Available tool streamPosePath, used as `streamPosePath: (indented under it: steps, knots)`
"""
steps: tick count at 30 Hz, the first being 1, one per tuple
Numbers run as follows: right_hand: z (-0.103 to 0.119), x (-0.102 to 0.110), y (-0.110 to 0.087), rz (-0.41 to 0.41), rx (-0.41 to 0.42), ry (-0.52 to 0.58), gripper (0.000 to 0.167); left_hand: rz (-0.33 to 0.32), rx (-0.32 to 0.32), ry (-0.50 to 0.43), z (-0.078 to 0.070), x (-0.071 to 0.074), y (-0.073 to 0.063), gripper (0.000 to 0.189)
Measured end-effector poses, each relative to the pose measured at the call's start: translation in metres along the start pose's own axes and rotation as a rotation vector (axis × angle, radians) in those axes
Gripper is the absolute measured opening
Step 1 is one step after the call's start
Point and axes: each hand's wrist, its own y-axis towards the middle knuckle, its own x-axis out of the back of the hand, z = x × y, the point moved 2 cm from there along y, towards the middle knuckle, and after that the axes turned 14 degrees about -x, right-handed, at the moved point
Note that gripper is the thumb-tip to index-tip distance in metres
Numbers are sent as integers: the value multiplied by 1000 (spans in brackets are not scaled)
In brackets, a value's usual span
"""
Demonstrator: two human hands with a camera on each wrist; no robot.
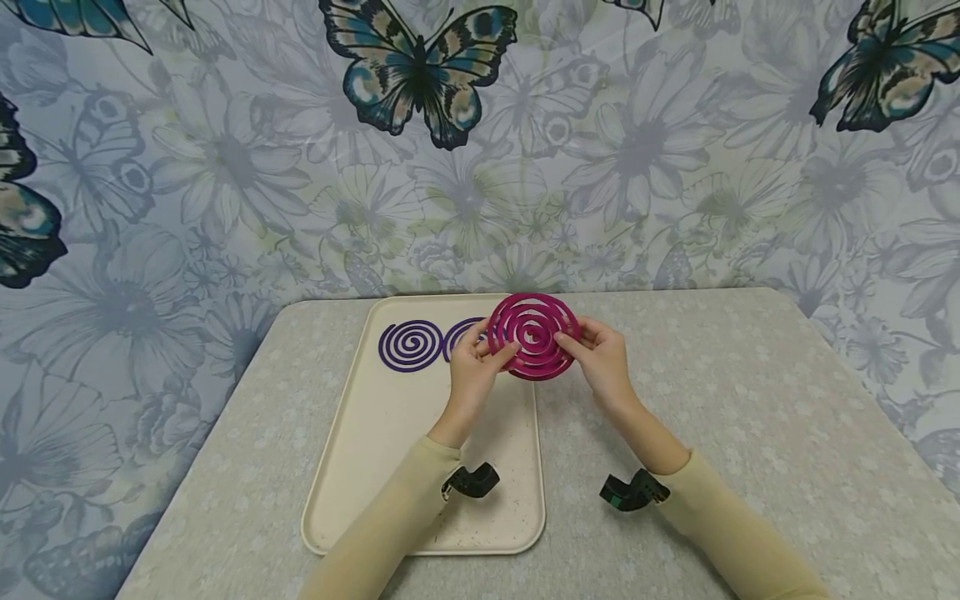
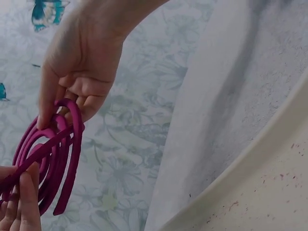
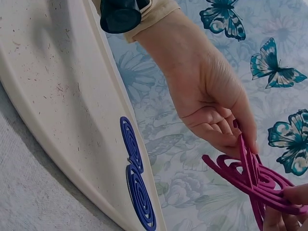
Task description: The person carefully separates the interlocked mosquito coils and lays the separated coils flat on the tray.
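Observation:
Both hands hold a magenta mosquito coil (image 1: pixel 534 369) up above the right part of the cream tray (image 1: pixel 420 467). My left hand (image 1: pixel 471 379) pinches its left rim between thumb and fingers, while the right hand (image 1: pixel 609 367) grips the opposite side, the thumb lying on the front face. In the wrist views the coil's strands (image 2: pixel 74 149) spread out of one plane and cross each other. Whether it is one coil or two nested ones, I cannot tell. Two purple spiral coils (image 1: pixel 411 345) lie side by side at the tray's far end; the left hand partly hides the right one.
Small dark crumbs (image 3: pixel 62 89) are scattered over the tray's surface. The tray stands on a table (image 1: pixel 712 400) with a pale patterned cover, whose far edge meets a wall (image 1: pixel 637 208) printed with flowers and butterflies. A small black device (image 1: pixel 471 481) sits at each wrist.

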Motion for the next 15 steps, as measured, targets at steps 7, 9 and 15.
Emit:
streamPosePath:
  steps: [7, 9, 15]
  knots:
    - [0, 4, 6, 32, -14, 40, 31, -13, -22, 9, -2, 3, 3, 50]
    - [1, 6, 8, 42, -8, 46, 30, -16, -14, 10, -2, 4, 4, 49]
    - [3, 8, 10, 70, -5, 43, 30, -43, 11, 8, 0, 6, 5, 46]
